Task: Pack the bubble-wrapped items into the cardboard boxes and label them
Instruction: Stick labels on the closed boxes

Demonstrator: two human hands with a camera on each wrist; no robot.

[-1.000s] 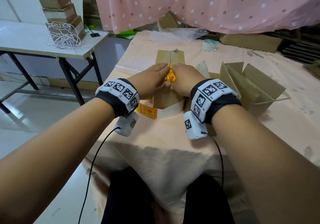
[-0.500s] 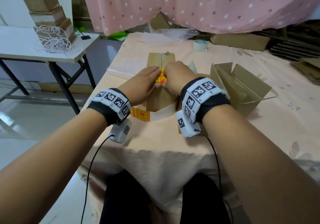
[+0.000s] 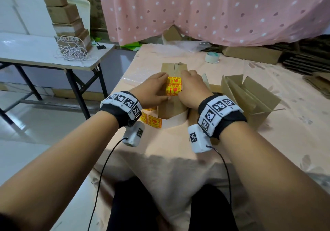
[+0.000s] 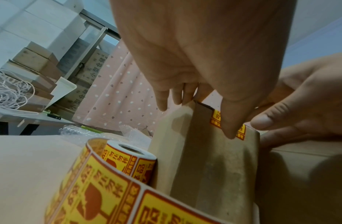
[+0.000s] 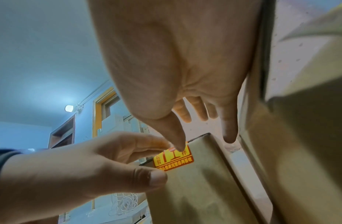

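Packing room, stacked boxes, label roll

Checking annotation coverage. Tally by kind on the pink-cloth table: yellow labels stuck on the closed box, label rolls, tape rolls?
Yellow labels on the closed box: 2
Label roll: 1
Tape roll: 1
Total: 4

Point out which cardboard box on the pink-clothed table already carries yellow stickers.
The closed box directly under both hands, left hand and right hand: two yellow labels sit across its top seam. The box to its right stands open with flaps up, unlabelled.
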